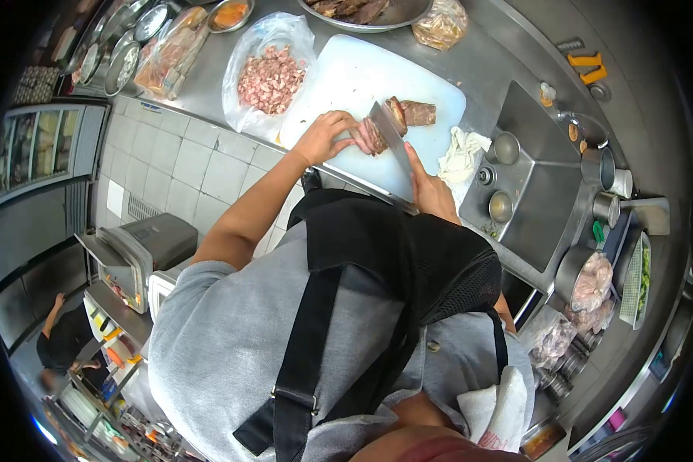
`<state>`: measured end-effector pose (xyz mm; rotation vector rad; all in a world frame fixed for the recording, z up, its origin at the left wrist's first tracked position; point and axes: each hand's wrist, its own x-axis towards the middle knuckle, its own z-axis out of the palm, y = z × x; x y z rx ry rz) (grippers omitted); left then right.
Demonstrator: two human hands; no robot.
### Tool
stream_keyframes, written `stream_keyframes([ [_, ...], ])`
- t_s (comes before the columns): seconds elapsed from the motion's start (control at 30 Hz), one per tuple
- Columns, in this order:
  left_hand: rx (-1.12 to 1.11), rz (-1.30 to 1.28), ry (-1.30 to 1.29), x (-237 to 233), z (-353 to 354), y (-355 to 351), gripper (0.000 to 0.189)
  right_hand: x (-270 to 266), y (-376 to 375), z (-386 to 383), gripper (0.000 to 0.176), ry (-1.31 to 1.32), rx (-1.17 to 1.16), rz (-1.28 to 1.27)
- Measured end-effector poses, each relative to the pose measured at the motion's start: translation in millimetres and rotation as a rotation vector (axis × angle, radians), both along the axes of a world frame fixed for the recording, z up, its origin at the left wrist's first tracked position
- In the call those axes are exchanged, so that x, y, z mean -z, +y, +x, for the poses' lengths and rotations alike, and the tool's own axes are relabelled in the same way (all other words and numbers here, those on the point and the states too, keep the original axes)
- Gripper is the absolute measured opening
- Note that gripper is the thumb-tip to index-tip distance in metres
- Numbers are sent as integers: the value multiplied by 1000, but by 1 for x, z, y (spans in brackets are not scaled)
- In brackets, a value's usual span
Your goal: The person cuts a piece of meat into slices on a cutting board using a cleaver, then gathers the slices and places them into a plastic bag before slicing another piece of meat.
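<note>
My right hand (433,189) grips a wide-bladed knife (393,142), whose blade stands between cut slices and the larger piece of meat. My left hand (327,138) presses its bent fingers against the meat slices (371,138) on the near side of the blade. Beyond the blade lies a browned chunk of meat (419,113). All of it rests on a white cutting board (346,69). Left of the board, diced pink meat (271,81) fills an open clear plastic bag (235,92). A crumpled white cloth (462,152) lies at the board's right edge.
A steel sink (547,177) with small metal bowls is on the right. A large bowl of dark meat (369,27) and a bagged item (440,23) stand behind the board. Several metal bowls line the back left. Another person (65,339) is at the far lower left.
</note>
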<state>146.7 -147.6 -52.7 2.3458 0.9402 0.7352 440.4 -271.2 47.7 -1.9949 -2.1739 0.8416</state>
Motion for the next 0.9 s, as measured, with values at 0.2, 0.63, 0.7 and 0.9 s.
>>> stream_keyframes([
  [0.2, 114, 34, -45, -39, 20, 0, 45, -4, -4, -6, 74, -2, 38, -21],
  [0.63, 76, 137, -45, -2, 36, -18, 37, -16, -18, -17, 71, 76, 154, -68],
  [0.7, 83, 136, -86, -2, 37, -17, 38, -13, -17, -19, 71, 97, 140, -71],
  [0.9, 94, 61, -74, -2, 39, -12, 37, -13, -15, -20, 69, 47, 117, -67],
])
